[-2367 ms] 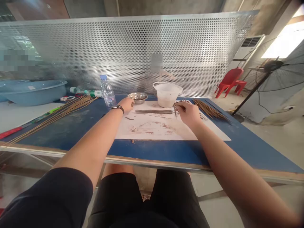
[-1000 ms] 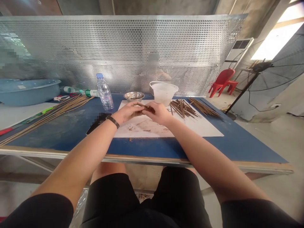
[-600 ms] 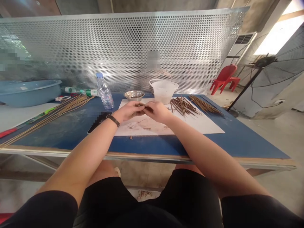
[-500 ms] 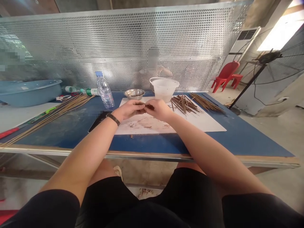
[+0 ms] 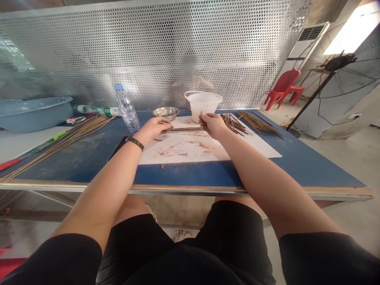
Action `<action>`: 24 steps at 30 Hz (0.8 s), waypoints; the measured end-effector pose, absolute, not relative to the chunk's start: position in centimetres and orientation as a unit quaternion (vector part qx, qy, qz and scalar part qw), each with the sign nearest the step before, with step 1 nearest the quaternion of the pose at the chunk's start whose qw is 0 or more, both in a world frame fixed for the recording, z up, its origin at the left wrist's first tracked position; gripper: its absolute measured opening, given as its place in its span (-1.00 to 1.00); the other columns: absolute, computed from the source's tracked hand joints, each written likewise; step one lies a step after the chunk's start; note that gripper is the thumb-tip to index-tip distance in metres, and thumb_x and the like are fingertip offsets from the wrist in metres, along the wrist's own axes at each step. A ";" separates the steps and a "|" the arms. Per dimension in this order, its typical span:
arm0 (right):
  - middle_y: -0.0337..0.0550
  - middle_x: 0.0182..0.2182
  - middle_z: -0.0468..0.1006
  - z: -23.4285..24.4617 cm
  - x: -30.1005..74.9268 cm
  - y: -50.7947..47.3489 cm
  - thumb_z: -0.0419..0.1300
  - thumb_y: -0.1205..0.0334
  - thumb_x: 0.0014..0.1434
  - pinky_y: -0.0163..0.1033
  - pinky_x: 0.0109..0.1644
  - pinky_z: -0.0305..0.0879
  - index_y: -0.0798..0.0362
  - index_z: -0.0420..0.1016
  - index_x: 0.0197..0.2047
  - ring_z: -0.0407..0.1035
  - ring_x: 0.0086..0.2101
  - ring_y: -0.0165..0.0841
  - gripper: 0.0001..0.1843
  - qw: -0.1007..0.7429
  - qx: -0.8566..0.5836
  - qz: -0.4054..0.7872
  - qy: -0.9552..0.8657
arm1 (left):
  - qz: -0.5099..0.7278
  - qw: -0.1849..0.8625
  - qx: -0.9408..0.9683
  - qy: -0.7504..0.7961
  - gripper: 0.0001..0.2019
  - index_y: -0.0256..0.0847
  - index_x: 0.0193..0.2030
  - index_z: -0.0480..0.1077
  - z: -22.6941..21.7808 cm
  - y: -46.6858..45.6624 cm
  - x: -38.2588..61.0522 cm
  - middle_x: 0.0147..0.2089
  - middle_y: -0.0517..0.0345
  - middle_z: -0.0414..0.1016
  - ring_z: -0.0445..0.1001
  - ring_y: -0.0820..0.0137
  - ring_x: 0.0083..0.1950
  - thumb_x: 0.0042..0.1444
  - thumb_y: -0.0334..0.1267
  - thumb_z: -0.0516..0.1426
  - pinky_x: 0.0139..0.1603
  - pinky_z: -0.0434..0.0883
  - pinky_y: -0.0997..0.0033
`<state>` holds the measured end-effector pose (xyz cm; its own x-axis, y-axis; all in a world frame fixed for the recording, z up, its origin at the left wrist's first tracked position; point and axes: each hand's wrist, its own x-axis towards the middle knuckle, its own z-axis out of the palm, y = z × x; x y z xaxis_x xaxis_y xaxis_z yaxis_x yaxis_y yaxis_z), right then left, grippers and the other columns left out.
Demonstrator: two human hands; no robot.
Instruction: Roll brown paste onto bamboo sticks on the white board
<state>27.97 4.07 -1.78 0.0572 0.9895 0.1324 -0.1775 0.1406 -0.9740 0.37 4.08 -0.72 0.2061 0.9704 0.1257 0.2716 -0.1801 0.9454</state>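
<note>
Glaring window, high right.
A perforated panel backs the table; past its end, a red chair and fan stand on pale floor.

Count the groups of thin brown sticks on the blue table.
4, though some may be hidden: a long light-brown bundle at the left; a narrow brown row between the left hand and right hand; a loose brown pile right of that; a brown bundle farthest right.

Thin brown sticks lie on the white board in 2 groups: a straight parallel row, and right of it a crisscrossed pile.
</note>
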 end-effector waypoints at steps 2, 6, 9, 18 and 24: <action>-0.31 -0.51 0.48 -1.8 27.8 4.1 0.55 -0.07 0.30 -0.39 -0.49 0.31 -0.01 0.41 -0.44 0.30 -0.54 -0.52 -0.49 0.586 -0.437 0.494 -0.471 | 0.406 0.375 0.637 0.538 -0.76 -0.17 -0.25 0.63 -0.9 4.4 0.1 -0.15 -0.07 0.73 0.67 0.17 -0.06 0.09 -0.19 0.56 0.23 0.58 -0.04; -0.24 -0.44 0.59 -1.8 26.8 3.5 0.53 -0.12 0.31 -0.37 -0.48 0.34 0.00 0.47 -0.37 0.38 -0.55 -0.52 -0.53 0.564 -0.430 0.506 -0.491 | 0.378 0.388 0.635 0.550 -0.82 -0.18 -0.23 0.69 -0.8 4.3 0.1 -0.09 -0.10 0.74 0.69 0.12 -0.01 0.13 -0.22 0.53 0.26 0.59 -0.06; -0.21 -0.36 0.67 -2.1 26.3 3.1 0.56 0.03 0.31 -0.35 -0.38 0.44 0.02 0.56 -0.32 0.48 -0.47 -0.51 -0.65 0.537 -0.386 0.547 -0.513 | 0.383 0.452 0.639 0.491 -0.83 -0.18 -0.14 0.71 -0.6 3.8 0.6 0.00 -0.09 0.75 0.69 0.16 0.06 0.18 -0.24 0.51 0.34 0.57 -0.02; -0.19 -0.38 0.71 -3.6 25.3 2.8 0.55 0.29 0.17 -0.08 -0.18 0.58 -0.02 0.72 -0.19 0.55 -0.37 -0.29 -0.85 0.498 -0.376 0.379 -0.683 | 0.393 0.533 0.626 0.412 -0.87 -0.25 -0.13 0.69 -0.6 3.3 1.3 -0.06 -0.07 0.76 0.74 0.22 0.06 0.26 -0.30 0.49 0.41 0.57 0.00; -0.14 -0.28 0.75 -3.1 24.2 1.7 0.48 0.17 0.24 -0.09 -0.11 0.46 -0.04 0.75 -0.20 0.55 -0.25 -0.21 -0.92 0.452 -0.392 0.224 -0.769 | 0.383 0.561 0.624 0.387 -0.82 -0.24 -0.16 0.73 -0.8 2.9 2.2 -0.02 -0.08 0.77 0.73 0.20 0.13 0.21 -0.22 0.53 0.51 0.50 -0.04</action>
